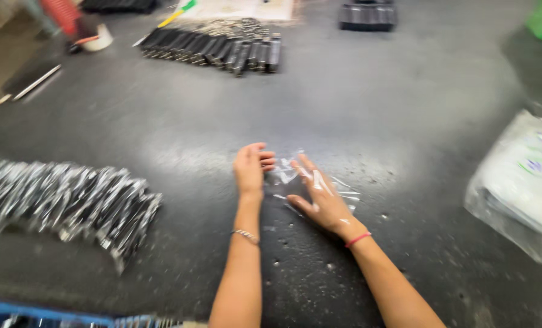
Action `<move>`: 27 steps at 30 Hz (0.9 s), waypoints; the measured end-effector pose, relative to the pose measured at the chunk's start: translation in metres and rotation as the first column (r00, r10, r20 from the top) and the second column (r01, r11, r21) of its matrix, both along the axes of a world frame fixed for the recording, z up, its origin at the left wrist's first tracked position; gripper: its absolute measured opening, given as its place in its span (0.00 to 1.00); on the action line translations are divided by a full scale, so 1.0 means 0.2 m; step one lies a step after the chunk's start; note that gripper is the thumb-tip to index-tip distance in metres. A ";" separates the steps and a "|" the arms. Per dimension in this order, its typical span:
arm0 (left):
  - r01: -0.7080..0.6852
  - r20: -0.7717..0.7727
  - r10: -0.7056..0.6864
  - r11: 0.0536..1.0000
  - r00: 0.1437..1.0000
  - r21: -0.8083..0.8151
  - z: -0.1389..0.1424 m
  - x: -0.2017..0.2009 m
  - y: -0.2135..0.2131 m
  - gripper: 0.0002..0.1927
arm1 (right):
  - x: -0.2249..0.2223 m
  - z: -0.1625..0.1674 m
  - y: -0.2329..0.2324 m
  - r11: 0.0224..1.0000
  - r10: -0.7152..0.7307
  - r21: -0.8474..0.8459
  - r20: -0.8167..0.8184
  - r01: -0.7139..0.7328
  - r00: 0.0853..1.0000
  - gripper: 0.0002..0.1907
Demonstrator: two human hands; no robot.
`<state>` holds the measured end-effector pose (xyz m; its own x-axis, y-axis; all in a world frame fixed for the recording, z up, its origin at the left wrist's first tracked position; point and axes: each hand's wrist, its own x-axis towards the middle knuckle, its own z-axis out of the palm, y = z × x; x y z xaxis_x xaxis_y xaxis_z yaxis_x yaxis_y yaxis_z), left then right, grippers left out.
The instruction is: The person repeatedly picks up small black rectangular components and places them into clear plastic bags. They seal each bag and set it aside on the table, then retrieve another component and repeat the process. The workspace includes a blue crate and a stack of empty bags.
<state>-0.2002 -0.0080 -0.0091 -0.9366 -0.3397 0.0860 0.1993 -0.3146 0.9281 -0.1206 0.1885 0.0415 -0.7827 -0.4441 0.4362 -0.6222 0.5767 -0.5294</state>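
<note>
Head view: one small clear plastic bag lies flat on the dark counter near centre, right hand spread flat on top of it pinning it, left hand at its 9 o'clock edge with fingers curled at the film, whether pinching it can't tell. Looks feather-light, limp, slippery and crinkly, probably best pinched at an open edge or corner. Counts: two hands, one loose bag, a fanned row of wrapped dark pieces at 9 o'clock and another dark row at 11 o'clock, too blurred to count, one white bagged bundle at 3 o'clock.

Clear film on a dark grey table.
</note>
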 end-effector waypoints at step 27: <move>-0.152 -0.167 0.052 0.728 0.985 -0.669 0.05 0.16 0.13 0.07 | -0.09 -0.20 0.18 0.959 0.060 -0.281 0.141 -0.018 0.988 0.24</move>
<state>-0.1692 0.0185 0.0008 -0.8631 -0.2367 0.4461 0.3248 0.4161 0.8493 -0.1379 0.2242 0.0016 -0.8315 -0.3531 0.4289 -0.5452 0.3702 -0.7521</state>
